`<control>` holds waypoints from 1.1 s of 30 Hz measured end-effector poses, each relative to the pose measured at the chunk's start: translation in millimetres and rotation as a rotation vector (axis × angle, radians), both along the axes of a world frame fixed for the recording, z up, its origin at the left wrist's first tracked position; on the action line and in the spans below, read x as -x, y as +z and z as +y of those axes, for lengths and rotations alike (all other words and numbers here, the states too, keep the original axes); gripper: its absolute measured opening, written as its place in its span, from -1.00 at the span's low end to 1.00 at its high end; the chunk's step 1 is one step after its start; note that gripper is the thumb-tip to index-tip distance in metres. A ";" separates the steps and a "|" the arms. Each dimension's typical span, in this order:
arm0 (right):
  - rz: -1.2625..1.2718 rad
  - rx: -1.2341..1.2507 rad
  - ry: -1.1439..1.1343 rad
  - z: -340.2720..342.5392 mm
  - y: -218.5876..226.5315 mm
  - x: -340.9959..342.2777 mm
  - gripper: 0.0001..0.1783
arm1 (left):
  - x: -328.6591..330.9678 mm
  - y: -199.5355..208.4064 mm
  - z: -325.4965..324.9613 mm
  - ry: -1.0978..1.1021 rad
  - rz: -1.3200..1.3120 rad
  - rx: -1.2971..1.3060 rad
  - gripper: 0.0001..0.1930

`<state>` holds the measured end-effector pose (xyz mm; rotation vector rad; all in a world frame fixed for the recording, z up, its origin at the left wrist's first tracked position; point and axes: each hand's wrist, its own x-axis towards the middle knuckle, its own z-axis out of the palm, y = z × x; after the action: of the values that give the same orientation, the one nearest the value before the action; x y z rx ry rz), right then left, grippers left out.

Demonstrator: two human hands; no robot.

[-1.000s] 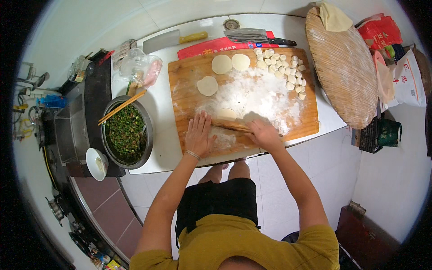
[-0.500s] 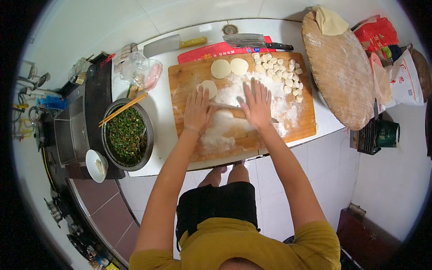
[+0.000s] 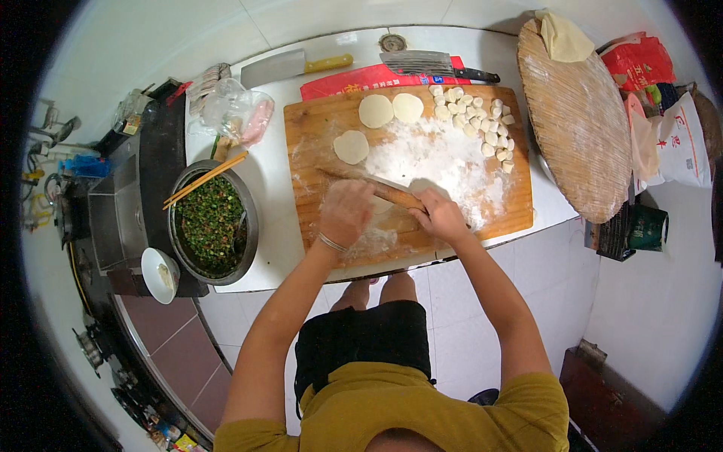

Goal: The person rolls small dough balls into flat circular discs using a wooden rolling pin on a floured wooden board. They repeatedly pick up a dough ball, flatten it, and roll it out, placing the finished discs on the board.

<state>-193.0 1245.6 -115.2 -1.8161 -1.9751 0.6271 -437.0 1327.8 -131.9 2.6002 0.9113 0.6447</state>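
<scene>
Right hand (image 3: 443, 216) curled round rolling pin (image 3: 397, 196) near front edge of cutting board (image 3: 316, 124); left hand (image 3: 346, 211) blurred, grip unclear. Uneven pressure could tear dough wrapper (image 3: 382, 206).

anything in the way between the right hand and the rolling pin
Nothing visible: the right hand holds the rolling pin near its right end, over the wooden board. The left hand is blurred by the pin's left part; whether they touch is unclear.

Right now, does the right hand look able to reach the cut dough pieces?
Probably yes: only floured cutting board separates the right hand from the dough pieces, though that hand holds the rolling pin.
</scene>
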 end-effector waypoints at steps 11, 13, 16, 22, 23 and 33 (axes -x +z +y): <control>1.170 0.551 -0.638 -11.1 17.6 -14.5 -0.72 | -14.2 -2.6 -26.9 -0.135 0.190 0.139 -0.35; 1.227 0.450 -0.708 -15.4 15.2 -18.7 -0.71 | -27.9 -2.5 -16.3 -0.142 0.171 0.025 -0.39; 1.266 0.382 -0.767 -15.8 19.0 -16.5 -0.68 | -43.6 -10.8 -8.1 -0.145 0.130 0.018 -0.42; 1.175 0.373 -0.791 -30.9 24.5 -23.6 -0.70 | 0.0 -36.0 5.0 0.115 0.328 0.215 -0.35; 1.168 0.362 -0.802 -33.1 27.0 -25.6 -0.70 | 10.2 -28.9 13.1 0.186 0.334 0.209 -0.35; 1.191 0.208 -0.979 -55.0 33.6 -43.8 -0.69 | -119.4 1.1 78.7 0.000 0.029 0.077 -0.47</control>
<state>-149.2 1190.6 -81.6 -1.5826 -0.2161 1.1540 -317.6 1406.5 -130.9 2.5479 0.9257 0.5622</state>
